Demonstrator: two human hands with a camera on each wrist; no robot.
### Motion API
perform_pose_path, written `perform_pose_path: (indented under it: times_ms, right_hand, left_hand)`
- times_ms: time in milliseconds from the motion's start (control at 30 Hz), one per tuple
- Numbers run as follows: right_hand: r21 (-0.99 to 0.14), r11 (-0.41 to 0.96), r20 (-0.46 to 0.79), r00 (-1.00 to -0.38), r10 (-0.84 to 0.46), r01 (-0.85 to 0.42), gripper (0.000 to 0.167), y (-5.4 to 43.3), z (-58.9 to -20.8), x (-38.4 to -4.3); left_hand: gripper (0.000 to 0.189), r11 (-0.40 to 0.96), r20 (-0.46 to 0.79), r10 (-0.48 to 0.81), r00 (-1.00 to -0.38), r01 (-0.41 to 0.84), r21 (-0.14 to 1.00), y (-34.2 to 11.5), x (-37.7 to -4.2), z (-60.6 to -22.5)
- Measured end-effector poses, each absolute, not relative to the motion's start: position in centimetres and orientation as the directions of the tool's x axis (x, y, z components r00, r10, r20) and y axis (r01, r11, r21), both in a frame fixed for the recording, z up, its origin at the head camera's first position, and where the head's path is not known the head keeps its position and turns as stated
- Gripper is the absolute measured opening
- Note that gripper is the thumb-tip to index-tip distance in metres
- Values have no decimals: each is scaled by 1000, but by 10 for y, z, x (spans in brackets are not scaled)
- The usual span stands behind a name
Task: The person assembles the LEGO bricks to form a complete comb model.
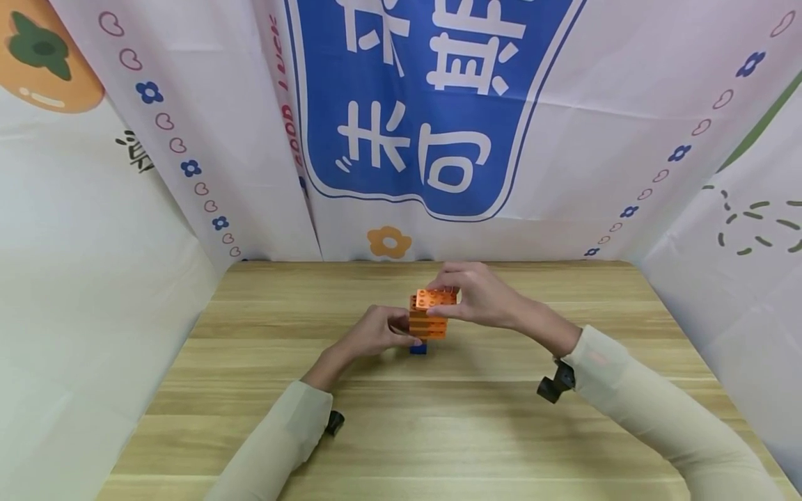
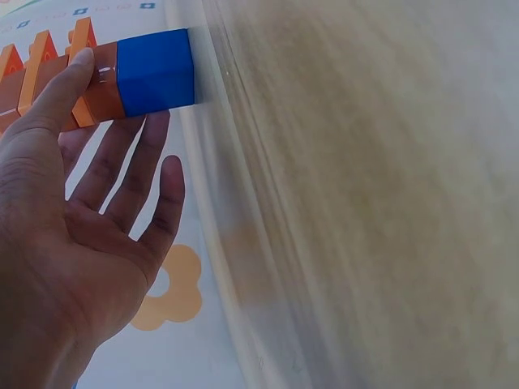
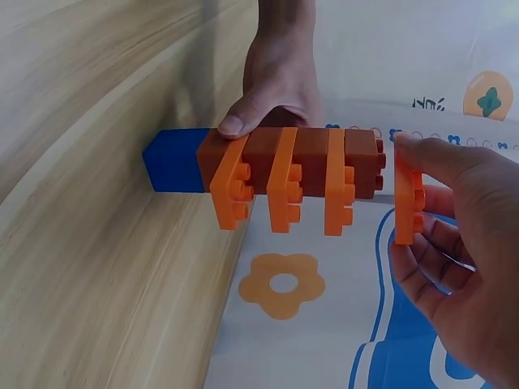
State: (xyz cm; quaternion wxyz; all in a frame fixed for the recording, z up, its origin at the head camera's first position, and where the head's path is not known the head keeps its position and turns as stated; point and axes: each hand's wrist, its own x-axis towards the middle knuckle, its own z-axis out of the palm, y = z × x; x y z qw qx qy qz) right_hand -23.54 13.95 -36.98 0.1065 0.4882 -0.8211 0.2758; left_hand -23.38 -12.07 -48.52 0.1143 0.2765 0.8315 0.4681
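Note:
A tower of toy building blocks stands upright on the table, with a blue block at its foot. Above that, brown blocks alternate with thin orange plates that jut out to one side, studs up. My left hand holds the tower low down, thumb on one face and fingers behind it. Between the thumb and fingers of my right hand is another orange plate, pinched just above the tower's top brown block. In the right wrist view a small gap shows between that plate and the top studs.
The wooden table reaches back to a white printed cloth hanging behind it. Similar cloth hangs at the left and right sides. Dark wrist cameras sit under both sleeves.

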Motion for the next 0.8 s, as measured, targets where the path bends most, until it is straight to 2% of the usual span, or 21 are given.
perform_pose_path:
  times_ms: [400, 600, 800]
  right_hand:
    - [-349, 429, 387, -545, -743, -833, 31, 128, -371, -237]
    - [-339, 430, 366, -538, -759, -837, 31, 125, -367, -240]
    - [-361, 457, 299, -565, -769, -813, 31, 122, -361, -241]
  left_hand:
    - [29, 424, 61, 567, -822, 354, 833, -121, -235, -484]
    - [28, 414, 65, 576, -815, 360, 836, -120, -235, -482]
    - [29, 409, 55, 578, -814, 348, 844, -120, -234, -482]
